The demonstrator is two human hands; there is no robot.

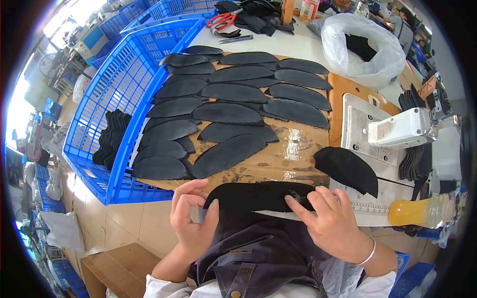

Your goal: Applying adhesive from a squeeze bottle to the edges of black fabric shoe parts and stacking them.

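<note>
A black curved pad [248, 196] lies across the front of the table, in front of my dark apron. My left hand [195, 213] pinches its left end between thumb and fingers. At the other end, my right hand [330, 221] grips the pad, its index finger resting on a small pale mark there. A whitish pointed strip [278, 214] shows along the pad's lower edge; I cannot make out what it is. Beyond my right hand lies a pair of stacked-looking black pads [346, 169]. Overlapping rows of dark grey curved pads [228, 154] cover the brown board [293, 164].
At left stands a blue crate [112, 184] holding wavy black pieces [110, 141]. A white sewing machine [402, 130] occupies the right, near a bottle of yellow liquid [415, 213]. Farther back are red-handled scissors [222, 21] and a plastic bag [335, 37]. A cardboard box [119, 270] is below.
</note>
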